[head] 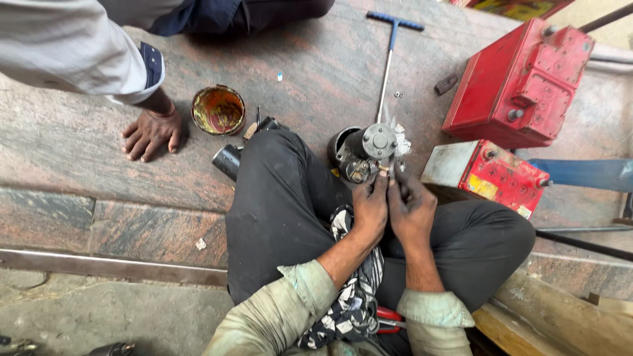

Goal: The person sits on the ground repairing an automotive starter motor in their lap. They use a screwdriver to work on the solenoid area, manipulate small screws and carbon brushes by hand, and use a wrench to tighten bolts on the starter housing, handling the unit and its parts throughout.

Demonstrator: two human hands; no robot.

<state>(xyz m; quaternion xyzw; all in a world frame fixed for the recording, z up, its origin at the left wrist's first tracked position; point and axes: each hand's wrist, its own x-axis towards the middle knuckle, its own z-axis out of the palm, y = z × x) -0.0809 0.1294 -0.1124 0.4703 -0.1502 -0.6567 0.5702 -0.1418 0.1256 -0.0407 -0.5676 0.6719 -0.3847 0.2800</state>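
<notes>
I sit cross-legged on a stone floor in dark trousers. My left hand (370,206) and my right hand (410,206) are pressed close together, fingertips pinching a small metal part (384,169) between them. Right in front of the fingers stands a greasy round motor housing (369,148) with a grey bolted end plate, upright on the floor. A patterned black-and-white cloth (353,290) lies in my lap, and red-handled pliers (389,318) rest beside it.
Another person's hand (151,134) rests flat on the floor at left, next to an open tin of orange grease (218,110). A blue T-handle wrench (389,56) lies behind the motor. Two red batteries (521,82) (491,175) stand at right. A dark cylinder (227,160) lies by my knee.
</notes>
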